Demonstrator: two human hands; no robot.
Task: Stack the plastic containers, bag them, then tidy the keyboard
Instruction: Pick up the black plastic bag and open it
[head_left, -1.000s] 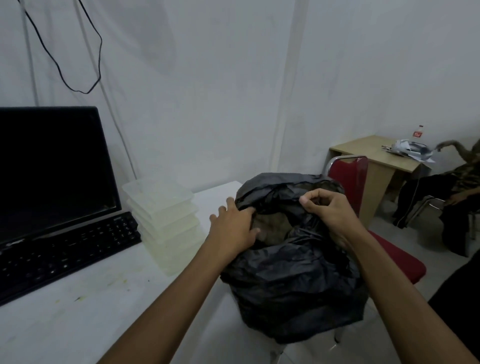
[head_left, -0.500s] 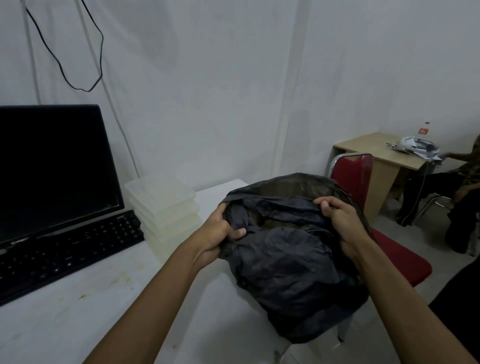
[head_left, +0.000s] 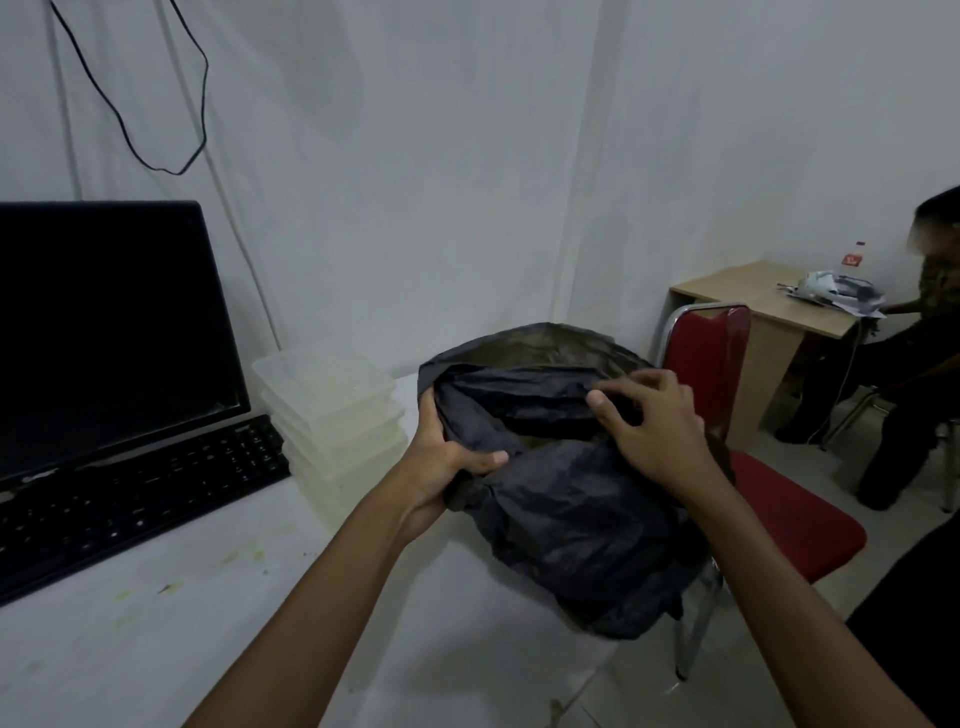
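Note:
A stack of clear plastic containers (head_left: 332, 415) stands on the white table (head_left: 156, 639), just right of the black keyboard (head_left: 130, 499). A crumpled black plastic bag (head_left: 561, 519) sits at the table's right corner, its mouth partly spread. My left hand (head_left: 441, 462) grips the bag's left rim, thumb on the near side. My right hand (head_left: 654, 426) lies on the bag's near rim with fingers spread and loosely bent; blur hides whether it pinches the plastic.
A dark monitor (head_left: 104, 332) stands behind the keyboard. A red chair (head_left: 737, 415) is behind the bag. Farther right, a wooden desk (head_left: 763, 312) holds papers and a bottle (head_left: 854, 260), with a seated person (head_left: 924, 338) beside it. A cable (head_left: 156, 104) hangs on the wall.
My left hand slid down the bag's left rim and closed round it. My right hand let go of its pinch and moved across the near rim. The bag's mouth spread wider.

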